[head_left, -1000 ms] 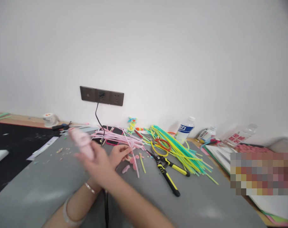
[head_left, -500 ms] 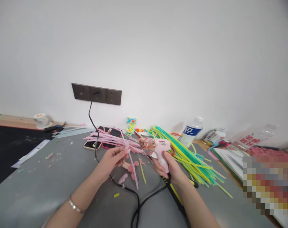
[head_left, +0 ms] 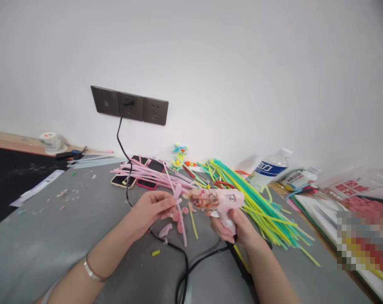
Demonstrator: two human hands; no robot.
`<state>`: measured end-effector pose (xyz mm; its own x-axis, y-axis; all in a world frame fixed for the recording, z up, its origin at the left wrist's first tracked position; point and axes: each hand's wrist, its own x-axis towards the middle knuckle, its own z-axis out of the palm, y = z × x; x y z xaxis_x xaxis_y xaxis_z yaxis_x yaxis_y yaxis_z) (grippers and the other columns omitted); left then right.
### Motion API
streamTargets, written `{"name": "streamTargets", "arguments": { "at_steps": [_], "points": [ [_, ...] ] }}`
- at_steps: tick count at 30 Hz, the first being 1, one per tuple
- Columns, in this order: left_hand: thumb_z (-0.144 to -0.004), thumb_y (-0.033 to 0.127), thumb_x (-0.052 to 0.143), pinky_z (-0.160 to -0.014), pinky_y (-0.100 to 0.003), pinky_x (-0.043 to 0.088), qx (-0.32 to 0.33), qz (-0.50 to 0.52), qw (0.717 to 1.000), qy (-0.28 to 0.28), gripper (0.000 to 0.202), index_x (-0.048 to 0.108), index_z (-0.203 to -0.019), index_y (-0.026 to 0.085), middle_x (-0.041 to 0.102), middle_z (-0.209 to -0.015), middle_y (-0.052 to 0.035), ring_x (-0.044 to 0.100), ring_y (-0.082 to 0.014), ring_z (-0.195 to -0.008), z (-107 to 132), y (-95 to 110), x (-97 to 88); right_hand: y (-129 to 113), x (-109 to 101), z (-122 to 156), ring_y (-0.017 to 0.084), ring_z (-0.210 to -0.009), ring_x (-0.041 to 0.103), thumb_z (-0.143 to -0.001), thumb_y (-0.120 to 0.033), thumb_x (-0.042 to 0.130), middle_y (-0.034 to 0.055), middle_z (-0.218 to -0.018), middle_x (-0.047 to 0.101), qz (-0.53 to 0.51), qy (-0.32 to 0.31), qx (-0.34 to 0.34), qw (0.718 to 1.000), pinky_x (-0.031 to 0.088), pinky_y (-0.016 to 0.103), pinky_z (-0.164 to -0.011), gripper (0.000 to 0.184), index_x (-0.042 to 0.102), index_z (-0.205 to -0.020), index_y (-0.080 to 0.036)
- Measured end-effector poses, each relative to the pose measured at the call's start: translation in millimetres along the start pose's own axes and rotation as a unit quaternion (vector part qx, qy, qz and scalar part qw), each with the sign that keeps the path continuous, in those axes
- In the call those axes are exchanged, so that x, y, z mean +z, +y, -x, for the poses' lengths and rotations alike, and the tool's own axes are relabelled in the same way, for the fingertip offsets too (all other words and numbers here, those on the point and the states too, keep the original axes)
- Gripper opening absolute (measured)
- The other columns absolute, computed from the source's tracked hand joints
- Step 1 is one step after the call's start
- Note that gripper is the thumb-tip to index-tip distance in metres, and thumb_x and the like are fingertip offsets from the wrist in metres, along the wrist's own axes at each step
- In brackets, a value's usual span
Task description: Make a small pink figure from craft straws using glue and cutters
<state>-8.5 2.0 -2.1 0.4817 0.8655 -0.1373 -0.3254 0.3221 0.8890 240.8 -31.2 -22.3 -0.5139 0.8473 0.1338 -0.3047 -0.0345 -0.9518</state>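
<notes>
My left hand (head_left: 155,207) pinches a small pink pipe-cleaner piece (head_left: 178,191) between thumb and fingertips, its rounded end pointing up. My right hand (head_left: 232,226) is wrapped round the handle of a pale pink hot glue gun (head_left: 231,198). The gun's nozzle end, crusted with a brownish-pink mass, points left and lies close to the pink piece; whether they touch I cannot tell. Behind my left hand lies a bundle of pink pipe cleaners (head_left: 144,172). Below the hands are curled pink pieces (head_left: 165,230) and a short yellow-green stem (head_left: 193,221).
Green and yellow pipe cleaners (head_left: 261,211) spread at the right, with a bottle (head_left: 269,169) behind. Two phones (head_left: 147,184) lie under the pink bundle. A black cord (head_left: 179,249) loops over the grey mat (head_left: 93,219) below; another runs from the wall socket (head_left: 130,105).
The view has shifted, with the socket higher in the picture. The glue gun appears further right and its nozzle closer to the pink piece. Both grips are kept.
</notes>
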Motion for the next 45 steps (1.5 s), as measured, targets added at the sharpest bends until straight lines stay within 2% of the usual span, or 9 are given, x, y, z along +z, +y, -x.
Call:
{"name": "streamTargets", "arguments": {
  "at_steps": [16,30,35,45],
  "points": [
    [-0.061,0.041,0.085,-0.052,-0.022,0.036,-0.004,-0.010,1.000,0.001,0.033,0.067,-0.056,0.013,0.061,-0.052,-0.0004,0.047,-0.0079,-0.050,2.9,6.3,7.4,-1.6,1.5,1.3,0.004,-0.032,0.023,-0.086,-0.066,0.053,-0.0092,-0.047,0.035,0.023,0.007,0.016,1.000,0.018,0.017,-0.034,0.051,0.060,-0.086,-0.015],
    [-0.062,0.042,0.085,-0.052,-0.021,0.036,0.001,-0.015,1.000,0.002,0.034,0.067,-0.057,0.014,0.062,-0.052,-0.0002,0.047,-0.0078,-0.050,2.2,5.1,4.8,-2.3,3.5,2.1,0.003,-0.033,0.023,-0.087,-0.062,0.056,-0.0089,-0.048,0.036,0.022,0.014,0.004,1.000,0.018,0.017,-0.032,0.049,0.063,-0.094,-0.014],
    [-0.062,0.043,0.084,-0.052,-0.021,0.036,0.000,-0.023,1.000,0.004,0.035,0.067,-0.056,0.013,0.062,-0.052,-0.0001,0.046,-0.0078,-0.050,2.5,5.2,5.0,-4.0,5.3,2.4,0.004,-0.033,0.023,-0.085,-0.065,0.057,-0.0088,-0.047,0.036,0.038,0.020,0.014,0.999,0.019,0.017,-0.033,0.051,0.062,-0.090,-0.015],
    [-0.060,0.043,0.085,-0.052,-0.023,0.036,0.000,-0.030,1.000,0.009,0.035,0.066,-0.056,0.014,0.061,-0.051,-0.0005,0.047,-0.0090,-0.050,3.0,6.9,6.7,-0.9,3.3,3.1,0.004,-0.034,0.021,-0.083,-0.065,0.059,-0.0086,-0.049,0.036,0.049,0.038,0.007,0.998,0.018,0.018,-0.032,0.052,0.063,-0.095,-0.015]
  ]
}}
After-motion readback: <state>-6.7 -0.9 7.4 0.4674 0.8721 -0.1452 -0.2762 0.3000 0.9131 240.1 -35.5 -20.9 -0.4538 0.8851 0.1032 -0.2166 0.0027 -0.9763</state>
